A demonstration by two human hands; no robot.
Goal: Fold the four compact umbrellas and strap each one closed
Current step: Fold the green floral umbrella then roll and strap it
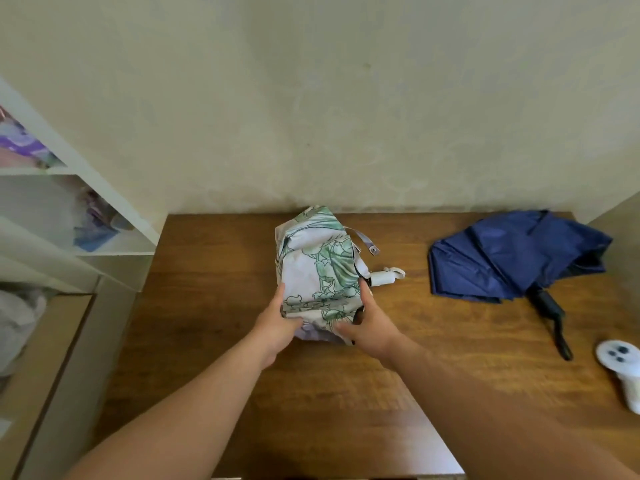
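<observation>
Floral umbrella (317, 268): lying mid-table (214, 306), canopy bunched, strap (367, 244) hanging loose, white handle (382, 277) pointing right. Left hand (280, 325) and right hand (369, 323): gripping near end of its fabric, fingers curling round both sides. Blue umbrella (512, 254): lying unstrapped, well apart at right, black handle (554, 320) pointing toward viewer. White controller (623, 365): sitting at right table edge.

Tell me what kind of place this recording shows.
Probably a room in a home: a wooden table pushed against a plain wall, white shelves with household clutter on the left, and umbrellas and a controller lying about.
</observation>
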